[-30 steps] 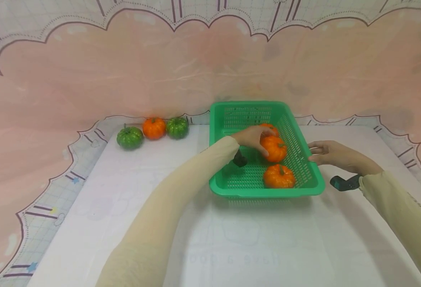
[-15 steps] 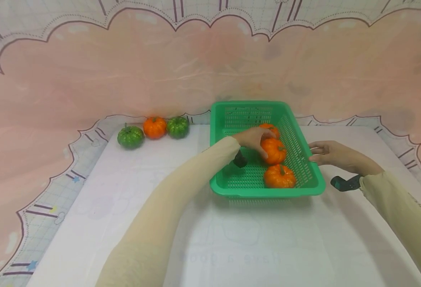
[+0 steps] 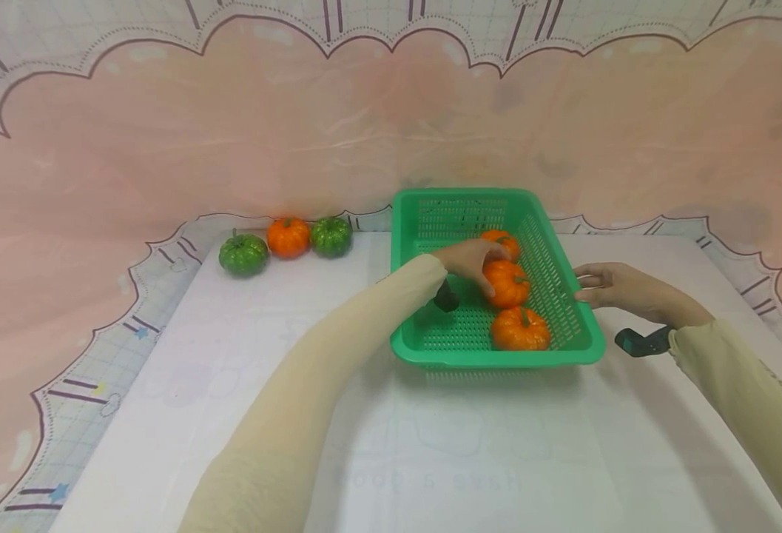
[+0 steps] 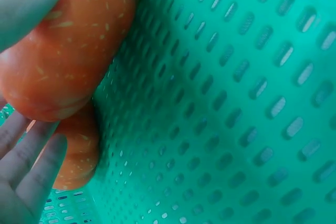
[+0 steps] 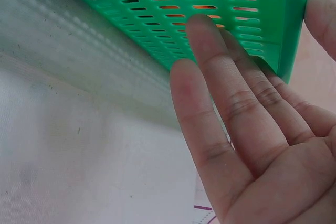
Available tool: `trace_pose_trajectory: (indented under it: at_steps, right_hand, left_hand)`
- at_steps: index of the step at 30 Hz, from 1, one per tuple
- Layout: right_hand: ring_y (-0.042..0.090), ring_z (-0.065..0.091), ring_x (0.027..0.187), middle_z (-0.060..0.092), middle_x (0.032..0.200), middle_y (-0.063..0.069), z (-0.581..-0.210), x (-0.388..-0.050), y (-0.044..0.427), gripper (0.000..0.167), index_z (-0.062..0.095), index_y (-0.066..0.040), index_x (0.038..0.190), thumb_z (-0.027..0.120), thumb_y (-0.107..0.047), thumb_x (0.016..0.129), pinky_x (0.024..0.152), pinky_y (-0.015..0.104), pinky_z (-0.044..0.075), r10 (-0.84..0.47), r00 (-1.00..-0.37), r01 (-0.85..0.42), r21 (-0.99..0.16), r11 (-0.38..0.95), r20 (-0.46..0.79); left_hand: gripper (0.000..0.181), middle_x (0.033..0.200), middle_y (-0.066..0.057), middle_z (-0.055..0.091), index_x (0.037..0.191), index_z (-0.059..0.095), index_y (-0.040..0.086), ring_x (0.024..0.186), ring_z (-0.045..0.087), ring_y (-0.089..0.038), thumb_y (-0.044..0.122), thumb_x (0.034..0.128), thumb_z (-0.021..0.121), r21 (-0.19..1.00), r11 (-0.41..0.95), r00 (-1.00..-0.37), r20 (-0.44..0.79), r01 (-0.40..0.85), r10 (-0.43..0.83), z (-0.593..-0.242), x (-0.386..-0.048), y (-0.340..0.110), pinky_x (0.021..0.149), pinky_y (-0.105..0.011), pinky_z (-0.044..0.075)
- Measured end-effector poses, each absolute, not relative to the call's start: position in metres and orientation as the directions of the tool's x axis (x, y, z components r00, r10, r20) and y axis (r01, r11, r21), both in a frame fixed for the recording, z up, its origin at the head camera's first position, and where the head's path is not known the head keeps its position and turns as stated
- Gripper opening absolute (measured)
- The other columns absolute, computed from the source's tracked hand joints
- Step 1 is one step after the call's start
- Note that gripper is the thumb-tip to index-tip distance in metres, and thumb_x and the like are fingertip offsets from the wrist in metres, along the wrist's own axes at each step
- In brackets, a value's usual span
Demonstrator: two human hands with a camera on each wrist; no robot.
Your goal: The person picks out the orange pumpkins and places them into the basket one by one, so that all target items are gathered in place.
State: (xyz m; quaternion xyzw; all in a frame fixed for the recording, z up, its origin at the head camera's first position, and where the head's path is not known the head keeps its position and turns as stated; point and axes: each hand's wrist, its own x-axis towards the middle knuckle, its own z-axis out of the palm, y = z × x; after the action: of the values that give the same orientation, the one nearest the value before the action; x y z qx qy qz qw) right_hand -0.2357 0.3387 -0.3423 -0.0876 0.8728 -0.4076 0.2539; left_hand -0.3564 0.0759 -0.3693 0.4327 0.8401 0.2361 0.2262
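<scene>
1. Orange pumpkin (the middle of three): inside the green basket, toward its 3 o'clock wall, taking 12 as away from me.
2. Grip: my left hand holds it, thumb on one side, fingers curved against another. From my palm it lies at about 4 o'clock.
3. Axis: squat and roundish, partly covered by my hand, so no long axis read; stem points toward 3.
4. Neighbours: the far pumpkin sits at 12 from it, the near pumpkin between 5 and 6. Contact between them: cannot tell.
5. Nearer hand: the left. My right hand is at 3 o'clock, outside the basket wall, fingers straight along it, grasping nothing; thumb beside the rim (its pressure not readable).
6. Elsewhere: three more pumpkins on the table, toward 10 o'clock from the basket.
</scene>
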Motion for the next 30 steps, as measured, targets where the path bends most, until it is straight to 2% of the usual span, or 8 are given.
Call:
trace_pose_trajectory:
  at_steps: [11,19,26,30]
  right_hand:
    - [-0.008,0.057,0.098,0.041,0.14,0.031,-0.3425,-0.2356,0.3391,0.063,0.024,0.009,0.143,0.054,-0.021,0.095,0.099,0.043,0.048,-0.362,-0.855,0.053,-0.757,0.651,-0.371]
    - [-0.008,0.057,0.098,0.041,0.14,0.031,-0.3424,-0.2354,0.3386,0.064,0.024,0.008,0.143,0.054,-0.022,0.095,0.101,0.048,0.046,-0.356,-0.856,0.054,-0.751,0.658,-0.374]
    - [-0.007,0.058,0.098,0.043,0.138,0.031,-0.343,-0.235,0.3389,0.061,0.025,0.009,0.141,0.053,-0.02,0.096,0.097,0.041,0.05,-0.372,-0.856,0.039,-0.762,0.646,-0.359]
    - [-0.007,0.058,0.098,0.043,0.138,0.031,-0.3433,-0.2353,0.3393,0.062,0.025,0.01,0.142,0.053,-0.02,0.096,0.098,0.043,0.049,-0.371,-0.857,0.039,-0.762,0.647,-0.359]
  left_hand:
    - [0.076,0.147,-0.005,0.043,0.14,0.042,0.007,0.136,0.038,-0.017,0.02,0.075,0.079,0.595,0.521,-0.522,-0.191,0.612,0.831,-0.3702,-0.3578,0.0762,0.113,-0.024,0.031]
    - [0.076,0.146,-0.004,0.044,0.14,0.043,0.008,0.134,0.04,-0.017,0.021,0.0744,0.08,0.605,0.523,-0.531,-0.189,0.6,0.826,-0.3722,-0.359,0.0761,0.112,-0.025,0.032]
    - [0.074,0.144,-0.005,0.045,0.139,0.044,0.007,0.134,0.04,-0.018,0.017,0.0749,0.079,0.623,0.535,-0.56,-0.182,0.571,0.809,-0.3732,-0.3582,0.076,0.112,-0.026,0.034]
    - [0.074,0.146,-0.006,0.044,0.14,0.043,0.007,0.136,0.039,-0.019,0.016,0.0755,0.079,0.63,0.537,-0.568,-0.179,0.561,0.803,-0.3737,-0.3579,0.0763,0.112,-0.027,0.034]
